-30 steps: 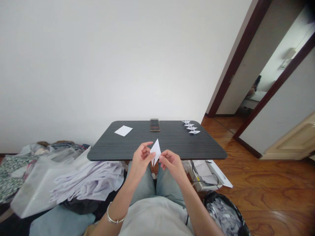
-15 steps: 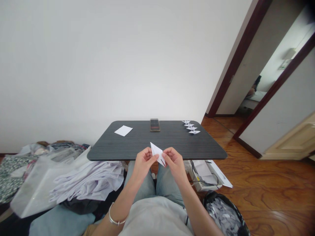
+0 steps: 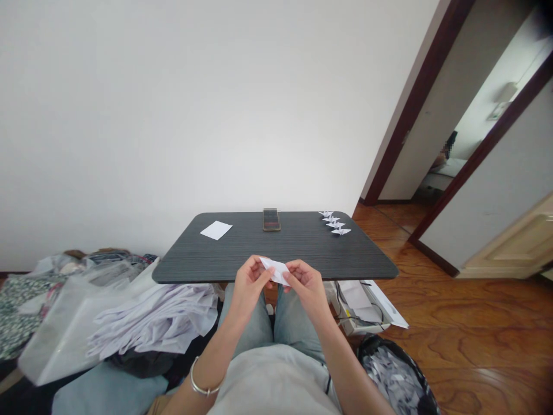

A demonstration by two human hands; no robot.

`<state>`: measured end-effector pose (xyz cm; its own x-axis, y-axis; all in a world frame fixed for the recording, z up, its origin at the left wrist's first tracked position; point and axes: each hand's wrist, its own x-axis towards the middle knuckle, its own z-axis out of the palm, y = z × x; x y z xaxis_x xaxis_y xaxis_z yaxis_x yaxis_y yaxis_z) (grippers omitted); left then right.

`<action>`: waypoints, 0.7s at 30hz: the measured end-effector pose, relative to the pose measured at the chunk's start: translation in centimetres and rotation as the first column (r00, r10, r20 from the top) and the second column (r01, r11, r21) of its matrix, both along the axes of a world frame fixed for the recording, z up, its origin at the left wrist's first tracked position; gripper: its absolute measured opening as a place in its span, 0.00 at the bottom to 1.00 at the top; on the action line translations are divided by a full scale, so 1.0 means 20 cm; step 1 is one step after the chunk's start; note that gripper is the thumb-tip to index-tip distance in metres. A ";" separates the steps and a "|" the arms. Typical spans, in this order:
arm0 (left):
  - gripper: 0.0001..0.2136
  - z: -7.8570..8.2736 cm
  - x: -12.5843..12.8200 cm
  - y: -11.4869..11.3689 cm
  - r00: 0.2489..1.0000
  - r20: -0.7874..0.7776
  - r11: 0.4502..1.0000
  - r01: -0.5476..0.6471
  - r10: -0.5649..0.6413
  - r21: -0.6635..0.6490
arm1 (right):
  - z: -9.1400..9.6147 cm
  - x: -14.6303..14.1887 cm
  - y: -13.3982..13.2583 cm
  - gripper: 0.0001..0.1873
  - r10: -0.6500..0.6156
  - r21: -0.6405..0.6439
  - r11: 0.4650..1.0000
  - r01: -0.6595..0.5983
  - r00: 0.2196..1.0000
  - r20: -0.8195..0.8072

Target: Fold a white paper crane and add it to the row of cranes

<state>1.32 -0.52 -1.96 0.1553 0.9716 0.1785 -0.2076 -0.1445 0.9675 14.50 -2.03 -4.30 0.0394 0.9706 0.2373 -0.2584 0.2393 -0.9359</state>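
Between my two hands is a small piece of folded white paper (image 3: 275,270), held just above the near edge of the dark table (image 3: 242,248). My left hand (image 3: 253,281) pinches its left end between thumb and fingers. At the right end, my right hand (image 3: 305,282) grips it the same way, the thumb on the face turned toward me. The fingers behind the paper are partly hidden. Several folded paper cranes (image 3: 336,224) stand in a row at the table's far right. A flat white sheet of paper (image 3: 216,230) lies at the far left.
A phone on a stand (image 3: 272,220) is at the table's back edge, by the wall. Clothes (image 3: 159,317) are piled at the left. Below the table's right side are a white box with cables (image 3: 358,314) and a black bag of paper scraps (image 3: 393,374).
The folded paper, upright and pointed at the top before, now lies lower and more level between my hands. Both hands keep their hold and have barely shifted.
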 end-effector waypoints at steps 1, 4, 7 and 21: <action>0.14 0.01 -0.01 0.01 1.000 0.008 1.000 -0.014 0.014 0.011 | 0.00 0.00 0.01 0.10 0.008 -0.002 1.000 -0.008 1.000 0.000; 0.16 0.02 -0.03 0.02 1.000 -0.030 1.000 -0.001 0.002 0.028 | -0.01 0.00 0.01 0.10 0.016 0.000 1.000 -0.016 1.000 -0.010; 0.11 0.01 -0.04 0.03 0.996 -0.091 1.000 0.016 -0.014 0.023 | 0.00 0.00 0.01 0.10 0.025 -0.006 1.000 -0.025 0.999 0.025; 0.11 0.05 -0.09 0.01 0.983 -0.072 0.983 0.160 -0.167 -0.089 | 0.02 0.01 -0.02 0.10 0.023 -0.036 0.999 -0.023 1.000 -0.016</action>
